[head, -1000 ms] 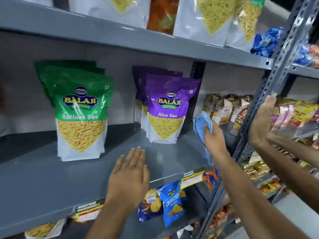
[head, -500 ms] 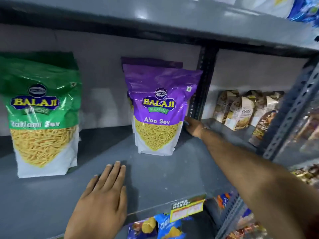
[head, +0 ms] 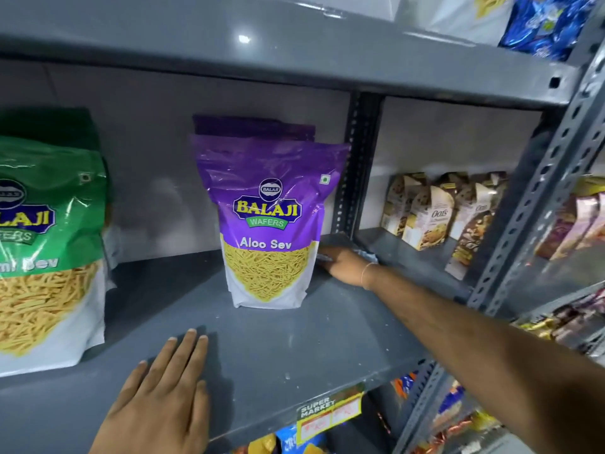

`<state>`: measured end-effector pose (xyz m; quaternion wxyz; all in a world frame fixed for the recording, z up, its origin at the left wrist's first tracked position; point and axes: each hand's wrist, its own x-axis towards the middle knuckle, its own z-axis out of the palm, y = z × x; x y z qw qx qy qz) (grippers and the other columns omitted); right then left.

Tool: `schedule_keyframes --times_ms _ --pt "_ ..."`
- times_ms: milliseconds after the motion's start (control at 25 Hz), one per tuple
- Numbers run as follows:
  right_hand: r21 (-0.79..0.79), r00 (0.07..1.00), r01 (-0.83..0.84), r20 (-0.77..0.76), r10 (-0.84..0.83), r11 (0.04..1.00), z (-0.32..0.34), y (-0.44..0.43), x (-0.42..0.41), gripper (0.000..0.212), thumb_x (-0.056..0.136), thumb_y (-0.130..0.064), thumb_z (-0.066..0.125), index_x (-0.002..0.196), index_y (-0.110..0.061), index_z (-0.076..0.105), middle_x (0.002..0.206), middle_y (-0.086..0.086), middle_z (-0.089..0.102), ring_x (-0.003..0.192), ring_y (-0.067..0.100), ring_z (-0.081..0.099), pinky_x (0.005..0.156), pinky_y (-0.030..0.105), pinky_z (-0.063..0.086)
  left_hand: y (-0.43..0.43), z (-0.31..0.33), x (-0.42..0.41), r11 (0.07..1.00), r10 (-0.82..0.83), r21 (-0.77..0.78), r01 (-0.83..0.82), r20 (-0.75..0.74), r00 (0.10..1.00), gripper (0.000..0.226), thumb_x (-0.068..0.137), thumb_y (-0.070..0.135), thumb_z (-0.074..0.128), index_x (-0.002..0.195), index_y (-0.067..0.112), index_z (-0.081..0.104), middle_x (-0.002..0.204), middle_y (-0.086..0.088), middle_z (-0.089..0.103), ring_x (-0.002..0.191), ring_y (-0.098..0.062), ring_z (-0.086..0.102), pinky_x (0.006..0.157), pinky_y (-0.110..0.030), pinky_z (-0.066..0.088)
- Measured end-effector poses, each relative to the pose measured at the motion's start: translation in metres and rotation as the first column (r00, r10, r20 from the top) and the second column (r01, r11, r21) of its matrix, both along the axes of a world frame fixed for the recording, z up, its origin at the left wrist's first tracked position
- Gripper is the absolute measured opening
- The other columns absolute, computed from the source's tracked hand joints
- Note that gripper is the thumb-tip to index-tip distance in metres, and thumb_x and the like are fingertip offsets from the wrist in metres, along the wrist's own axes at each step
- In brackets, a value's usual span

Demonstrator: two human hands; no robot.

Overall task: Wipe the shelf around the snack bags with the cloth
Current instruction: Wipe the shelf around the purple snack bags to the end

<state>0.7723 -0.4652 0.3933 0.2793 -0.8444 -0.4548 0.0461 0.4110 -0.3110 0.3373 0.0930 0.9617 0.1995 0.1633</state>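
A purple Aloo Sev snack bag [head: 268, 217] stands upright on the grey shelf [head: 294, 339], with more purple bags behind it. A green snack bag [head: 49, 244] stands at the left. My right hand [head: 343, 263] reaches deep beside the purple bag's right side, pressing a light blue cloth [head: 368, 255] onto the shelf; only a small edge of the cloth shows. My left hand [head: 160, 401] lies flat, fingers together, on the shelf's front part, holding nothing.
A perforated upright post [head: 357, 165] stands just behind my right hand. Brown oat packets [head: 432, 211] fill the neighbouring bay. A slanted metal upright [head: 543, 191] is at the right. A price label [head: 330, 414] hangs on the shelf edge; more snacks sit below.
My right hand moved from the shelf's front edge with the cloth hanging to the back corner beside the purple bag. The view moved closer. Another person's hand at the right is gone from sight.
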Motion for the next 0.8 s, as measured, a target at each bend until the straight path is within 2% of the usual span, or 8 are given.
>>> schedule_keyframes --times_ms 120,200,280,400,480,600,720,800 --pt "-0.029 0.999 -0.017 -0.033 0.016 0.999 -0.008 -0.019 -0.019 0.032 0.101 -0.015 0.052 0.13 -0.02 0.064 0.134 -0.015 0.059 0.122 -0.004 0.054 0.109 0.016 0.038 0.0 0.001 0.001 1.0 0.019 -0.001 -0.019 -0.003 1.0 0.064 0.087 0.039 0.034 0.139 0.016 0.064 0.148 -0.003 0.06 0.135 -0.013 0.04 0.121 -0.019 0.002" --pt "-0.015 1.0 -0.01 -0.001 0.01 1.0 -0.021 -0.035 -0.035 0.025 0.101 -0.025 0.053 0.123 -0.024 0.065 0.133 -0.009 0.065 0.121 0.007 0.06 0.11 0.03 0.043 0.0 0.001 0.0 0.999 0.036 0.026 -0.036 -0.001 0.999 0.064 0.087 0.038 0.035 0.138 0.015 0.065 0.145 -0.004 0.062 0.135 -0.014 0.042 0.118 -0.029 0.016" --pt "-0.02 0.998 -0.015 0.057 0.016 1.0 -0.024 -0.049 -0.048 0.025 0.101 -0.025 0.054 0.123 -0.026 0.064 0.13 -0.008 0.066 0.121 0.007 0.06 0.107 0.025 0.044 -0.003 0.002 -0.001 0.996 0.055 0.065 -0.054 -0.013 0.998 0.063 0.086 0.037 0.035 0.137 0.013 0.066 0.144 -0.004 0.063 0.136 -0.017 0.051 0.109 -0.039 0.027" --pt "-0.023 0.996 0.074 0.053 -0.073 0.997 -0.008 -0.043 -0.042 0.014 0.097 -0.011 0.054 0.101 -0.017 0.066 0.104 0.0 0.073 0.095 0.018 0.067 0.091 0.037 0.053 -0.002 0.002 -0.003 0.994 0.07 0.09 -0.066 -0.04 0.997 0.063 0.087 0.038 0.035 0.137 0.013 0.065 0.145 -0.003 0.062 0.13 -0.025 0.062 0.107 -0.04 0.028" --pt "-0.015 0.971 0.232 0.059 -0.231 0.973 0.005 -0.022 -0.021 0.016 0.095 -0.01 0.05 0.095 -0.013 0.065 0.096 0.005 0.071 0.085 0.022 0.064 0.083 0.038 0.054 -0.003 0.007 -0.005 0.995 0.069 0.073 -0.065 -0.059 0.996 0.066 0.091 0.042 0.028 0.147 0.02 0.055 0.155 0.004 0.05 0.141 -0.017 0.05 0.114 -0.036 0.023" --pt "0.008 0.98 0.168 0.108 -0.168 0.986 0.013 -0.002 -0.013 0.032 0.094 -0.009 0.054 0.12 -0.022 0.069 0.117 -0.001 0.072 0.1 0.009 0.066 0.082 0.009 0.044 -0.002 0.003 -0.007 0.998 0.022 0.055 -0.022 -0.007 1.0 0.073 0.093 0.052 0.005 0.161 0.031 0.018 0.167 0.017 0.013 0.155 -0.004 0.011 0.125 -0.032 0.006" --pt "-0.04 0.967 0.146 0.217 -0.134 0.989 -0.002 -0.002 -0.006 0.035 0.094 -0.019 0.055 0.128 -0.026 0.064 0.136 0.004 0.064 0.125 0.022 0.059 0.106 0.027 0.044 -0.003 0.004 -0.007 0.998 0.028 0.056 -0.025 -0.05 0.998 0.073 0.095 0.05 0.006 0.162 0.024 0.024 0.168 0.011 0.02 0.156 -0.008 0.017 0.127 -0.037 0.016" --pt "-0.134 0.976 0.175 0.156 -0.154 0.975 -0.014 -0.014 -0.011 0.04 0.096 -0.033 0.049 0.135 -0.029 0.056 0.145 0.003 0.057 0.133 0.025 0.052 0.114 0.037 0.039 -0.005 0.003 -0.008 0.999 0.033 0.045 -0.03 -0.068 0.997 0.075 0.094 0.049 0.004 0.162 0.023 0.021 0.169 0.01 0.018 0.156 -0.008 0.015 0.128 -0.038 0.016"
